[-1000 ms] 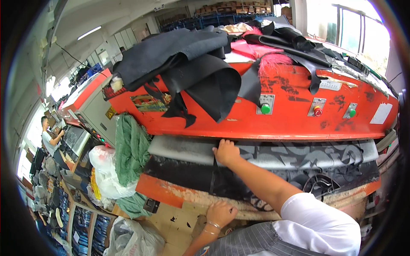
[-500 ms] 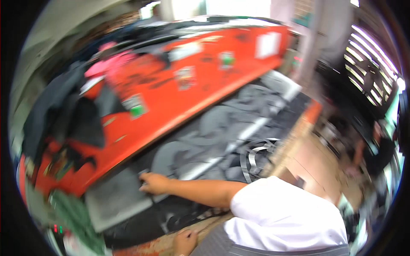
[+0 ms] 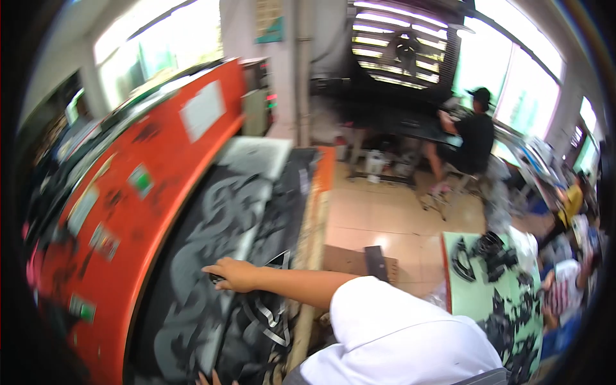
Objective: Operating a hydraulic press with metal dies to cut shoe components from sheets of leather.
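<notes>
My right hand (image 3: 232,274) reaches left over the machine bed, its fingers curled around something small and dark that I cannot make out. Beneath it lies a black sheet with grey curved shapes (image 3: 186,269), crossed by a pale grey strip (image 3: 247,240). Only some fingertips of my left hand (image 3: 210,378) show at the bottom edge; they are spread apart above the dark material. White strap-like loops (image 3: 277,335) lie among dark cut pieces to the right of the pale strip.
A long orange-red machine housing (image 3: 163,170) runs along the left. To the right, a pale green table (image 3: 459,292) bears black pieces. A person in black (image 3: 475,138) sits at a dark bench further back; others are at far right.
The view has swung to the right, bringing the seated person and green table into sight. My right hand has moved further along the bed; my left hand shows less.
</notes>
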Demonstrator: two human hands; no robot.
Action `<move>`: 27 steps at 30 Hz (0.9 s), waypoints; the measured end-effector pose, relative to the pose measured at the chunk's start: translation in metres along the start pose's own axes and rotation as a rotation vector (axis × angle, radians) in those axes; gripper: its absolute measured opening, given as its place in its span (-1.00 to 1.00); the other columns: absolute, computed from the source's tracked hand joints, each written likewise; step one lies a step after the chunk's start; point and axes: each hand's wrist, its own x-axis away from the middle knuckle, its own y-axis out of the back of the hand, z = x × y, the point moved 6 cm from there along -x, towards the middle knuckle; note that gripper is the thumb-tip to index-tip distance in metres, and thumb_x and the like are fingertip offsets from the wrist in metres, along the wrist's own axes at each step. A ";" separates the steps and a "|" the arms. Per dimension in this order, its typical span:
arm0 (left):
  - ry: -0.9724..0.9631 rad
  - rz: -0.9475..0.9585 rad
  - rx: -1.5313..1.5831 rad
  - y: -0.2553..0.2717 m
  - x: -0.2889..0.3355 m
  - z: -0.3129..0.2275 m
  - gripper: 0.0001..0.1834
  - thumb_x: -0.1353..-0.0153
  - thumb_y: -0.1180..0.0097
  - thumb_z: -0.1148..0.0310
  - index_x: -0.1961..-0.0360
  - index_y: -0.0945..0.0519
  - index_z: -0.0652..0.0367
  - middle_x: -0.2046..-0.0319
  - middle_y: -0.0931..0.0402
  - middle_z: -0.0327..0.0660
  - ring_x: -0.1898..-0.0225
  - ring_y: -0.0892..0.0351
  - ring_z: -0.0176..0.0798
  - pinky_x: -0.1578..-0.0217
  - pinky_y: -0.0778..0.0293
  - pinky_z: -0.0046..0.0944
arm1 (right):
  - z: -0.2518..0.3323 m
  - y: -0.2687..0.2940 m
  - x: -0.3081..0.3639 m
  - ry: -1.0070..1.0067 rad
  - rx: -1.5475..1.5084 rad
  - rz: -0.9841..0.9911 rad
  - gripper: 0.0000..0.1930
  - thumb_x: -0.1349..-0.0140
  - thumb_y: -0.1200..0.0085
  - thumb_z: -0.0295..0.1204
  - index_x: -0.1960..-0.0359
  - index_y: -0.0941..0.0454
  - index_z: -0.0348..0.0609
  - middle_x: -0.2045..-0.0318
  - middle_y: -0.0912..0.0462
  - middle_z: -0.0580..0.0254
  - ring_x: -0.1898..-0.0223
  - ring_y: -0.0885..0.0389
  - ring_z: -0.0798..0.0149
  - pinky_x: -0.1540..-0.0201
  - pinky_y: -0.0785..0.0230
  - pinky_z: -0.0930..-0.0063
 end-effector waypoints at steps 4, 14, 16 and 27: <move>0.150 0.199 -0.050 -0.003 0.015 -0.030 -0.35 -0.27 0.03 -0.18 -0.33 -0.34 -0.22 -0.47 0.17 -0.04 -0.45 0.25 0.26 -0.09 -0.12 0.57 | -0.123 0.101 0.017 -0.250 0.280 -0.181 -0.39 -0.19 -0.15 -0.24 -0.31 -0.28 0.18 0.09 -0.46 0.03 -0.02 -0.43 -0.03 0.02 -0.41 0.16; 0.722 0.297 0.034 0.005 0.174 0.085 -0.33 -0.39 0.20 -0.07 -0.40 -0.19 0.07 -0.41 -0.02 0.05 -0.42 0.03 0.11 -0.39 0.05 -0.04 | -0.318 0.228 0.100 -0.450 0.593 -0.191 -0.43 -0.09 -0.23 -0.16 -0.16 -0.46 0.03 0.07 -0.57 0.12 -0.01 -0.51 0.02 -0.01 -0.40 0.13; 0.673 0.323 0.135 0.021 0.175 0.074 -0.38 -0.39 0.14 0.00 -0.39 -0.22 0.03 -0.41 -0.04 0.03 -0.43 0.04 0.05 -0.38 0.01 -0.13 | -0.315 0.242 0.102 -0.333 0.664 -0.127 -0.47 -0.08 -0.24 -0.20 -0.13 -0.48 0.04 0.07 -0.57 0.15 0.00 -0.49 0.04 -0.02 -0.38 0.16; 0.973 -0.500 0.396 0.031 0.153 0.134 -0.68 -0.18 -0.16 0.21 0.39 -0.64 0.34 0.52 -0.61 -0.15 0.47 -0.54 -0.32 0.39 -0.42 -0.28 | -0.289 0.295 0.054 -0.278 0.503 0.021 -0.29 0.07 -0.38 -0.33 -0.20 -0.40 -0.09 -0.11 -0.50 0.02 -0.17 -0.42 -0.01 -0.18 -0.26 0.11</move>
